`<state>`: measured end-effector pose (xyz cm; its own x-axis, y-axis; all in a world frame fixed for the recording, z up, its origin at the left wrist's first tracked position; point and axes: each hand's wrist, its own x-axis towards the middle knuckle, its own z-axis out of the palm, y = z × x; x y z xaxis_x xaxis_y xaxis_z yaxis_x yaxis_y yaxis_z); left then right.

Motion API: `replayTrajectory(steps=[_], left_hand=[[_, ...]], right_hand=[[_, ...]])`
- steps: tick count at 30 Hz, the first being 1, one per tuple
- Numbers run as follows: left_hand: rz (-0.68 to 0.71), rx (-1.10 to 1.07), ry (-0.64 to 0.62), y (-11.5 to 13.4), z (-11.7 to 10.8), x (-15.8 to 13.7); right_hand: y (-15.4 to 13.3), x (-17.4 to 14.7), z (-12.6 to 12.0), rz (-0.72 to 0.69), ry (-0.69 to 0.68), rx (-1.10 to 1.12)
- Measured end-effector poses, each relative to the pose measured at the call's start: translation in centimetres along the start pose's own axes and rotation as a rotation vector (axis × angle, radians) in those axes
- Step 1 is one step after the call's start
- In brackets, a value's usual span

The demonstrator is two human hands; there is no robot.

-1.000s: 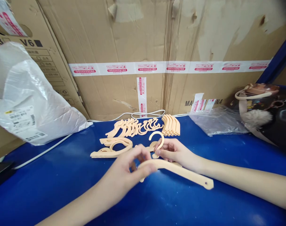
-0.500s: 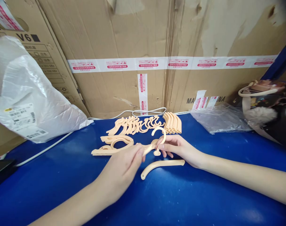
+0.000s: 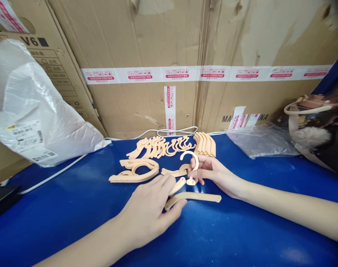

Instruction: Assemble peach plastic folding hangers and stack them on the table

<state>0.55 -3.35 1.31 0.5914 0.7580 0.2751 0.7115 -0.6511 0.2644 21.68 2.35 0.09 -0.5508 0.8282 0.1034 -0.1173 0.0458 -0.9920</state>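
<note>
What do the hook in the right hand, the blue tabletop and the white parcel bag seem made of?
Hook: probably moulded plastic, smooth, evenly beige.
Tabletop: glossy blue, showing soft glare; laminate or paint, I can't tell which.
Parcel bag: likely plastic film, shiny and wrinkled.

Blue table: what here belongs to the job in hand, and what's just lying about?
Seemingly part of the job:
pale hook, in the right hand
slanting piece, in the left hand
curved bar, at its thumb
other pale pieces, laid behind the hands

Apparently just lying about:
white parcel
clear plastic bag
dark bag
</note>
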Motion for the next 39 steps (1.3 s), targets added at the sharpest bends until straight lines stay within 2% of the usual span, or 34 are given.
replayTrajectory(steps=[4,19,31,39], left_hand=[[0.042,-0.009,0.042,-0.1,-0.1,0.1],[0.103,-0.041,0.014,-0.3,0.1,0.0],[0.255,0.240,0.193,-1.0,1.5,-0.1],[0.273,0.354,0.201,-1.2,2.1,-0.4]], right_hand=[[-0.3,0.1,-0.1,0.004,0.000,0.081],[-0.4,0.0,-0.5,0.086,0.005,0.191],[0.3,-0.1,-0.5,0.073,0.025,0.084],[0.4,-0.3,-0.1,0.027,0.066,0.041]])
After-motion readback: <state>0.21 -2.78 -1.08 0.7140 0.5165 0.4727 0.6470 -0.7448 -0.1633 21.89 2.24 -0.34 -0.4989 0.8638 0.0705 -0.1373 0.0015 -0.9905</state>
